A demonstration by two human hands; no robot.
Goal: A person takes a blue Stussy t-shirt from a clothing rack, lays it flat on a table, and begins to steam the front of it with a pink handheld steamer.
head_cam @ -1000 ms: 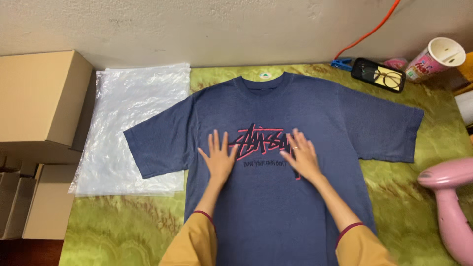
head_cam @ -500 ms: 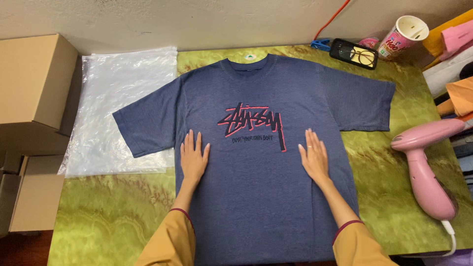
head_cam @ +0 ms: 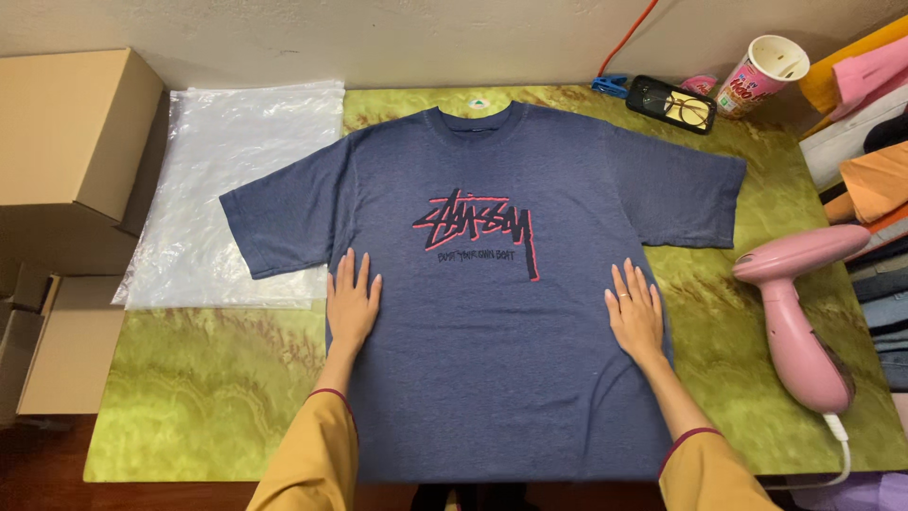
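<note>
Under both flat palms lies a blue T-shirt [head_cam: 492, 284], face up on a green table [head_cam: 208, 397]; the left hand [head_cam: 352, 308] presses its left edge, fingers slightly spread; the right hand [head_cam: 636, 317] presses the right edge likewise; beyond the left fingers sits a clear plastic bag [head_cam: 227, 180]; right of the right fingers rests a pink steamer [head_cam: 799, 312].

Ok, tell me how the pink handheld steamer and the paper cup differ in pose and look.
The pink handheld steamer lies on its side on the green mat, while the paper cup is tipped over against the wall at the far edge. The steamer is plain pink with a white cord; the cup is printed, with a white open rim. The steamer is clearly bigger. Both sit right of the blue T-shirt, untouched by either hand.
</note>
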